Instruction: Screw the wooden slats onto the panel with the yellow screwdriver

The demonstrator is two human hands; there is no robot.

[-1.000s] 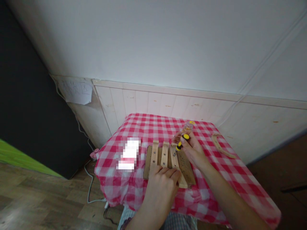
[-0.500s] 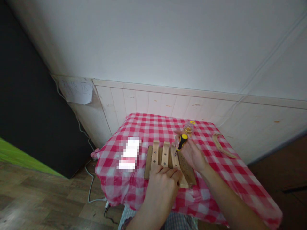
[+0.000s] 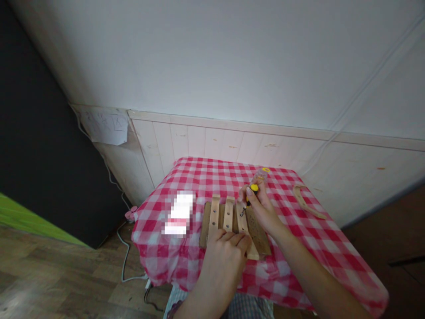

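Note:
My right hand is closed round a yellow-and-black screwdriver, whose tip points down at a screw near the top of the rightmost curved wooden strip. My left hand lies across the lower part of the strips, fingers curled and pressing on the rightmost one. Two more wooden strips, the left one and the middle one, each show two screws. All three strips rest on a brown wooden board. The strips' lower parts are partly hidden under my left hand.
A red-and-white checked cloth covers the table against the wall. Behind my right hand stands a clear container with a yellow ring. A loose curved wooden piece lies to the right, a blurred-out bright rectangle to the left.
My right hand has turned on the screwdriver, with its fingers now wrapped further round the handle. My left hand stays in place on the strips.

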